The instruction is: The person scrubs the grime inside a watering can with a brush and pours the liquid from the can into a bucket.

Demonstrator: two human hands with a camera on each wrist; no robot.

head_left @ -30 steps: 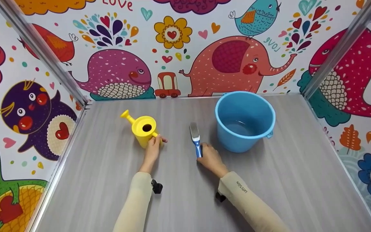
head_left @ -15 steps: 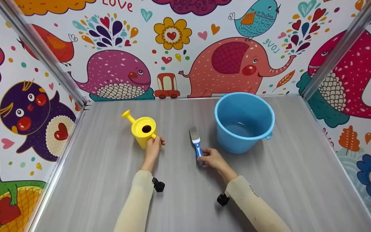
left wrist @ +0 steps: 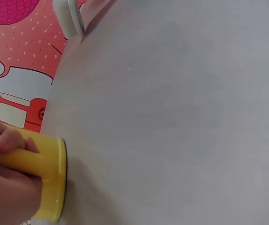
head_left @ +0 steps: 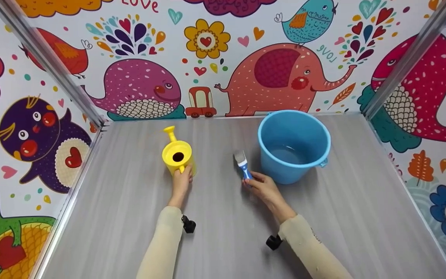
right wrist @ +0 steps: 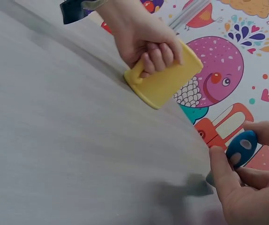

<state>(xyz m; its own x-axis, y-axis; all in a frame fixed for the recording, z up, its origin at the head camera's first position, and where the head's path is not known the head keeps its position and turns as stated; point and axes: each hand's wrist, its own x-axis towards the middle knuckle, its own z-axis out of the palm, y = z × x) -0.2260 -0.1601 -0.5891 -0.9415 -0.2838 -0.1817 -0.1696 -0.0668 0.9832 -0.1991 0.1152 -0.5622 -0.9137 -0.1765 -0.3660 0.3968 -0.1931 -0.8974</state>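
Note:
My left hand (head_left: 181, 181) grips the handle of a yellow watering can (head_left: 177, 152), its spout pointing toward the back wall. The same can (left wrist: 52, 183) fills the lower left corner of the left wrist view. In my right hand (head_left: 266, 190) a brush (head_left: 243, 164) with a blue-and-white handle is pinched between fingers and thumb. Its greyish bristles point away from me. From the right wrist, the brush's blue handle end (right wrist: 243, 146) shows between the fingers. Just right of the brush stands a light blue bucket (head_left: 285, 170), upright, with nothing visible inside.
Both hands work over a grey wood-patterned table (head_left: 215, 232). Printed walls with cartoon animals enclose it at the back and sides, joined by metal corner posts (head_left: 412, 58). The bucket takes up the back right of the table.
The watering can has swung round so its spout points more to the back, and shifted slightly right. My right hand has regripped the brush and carried it right, toward the bucket.

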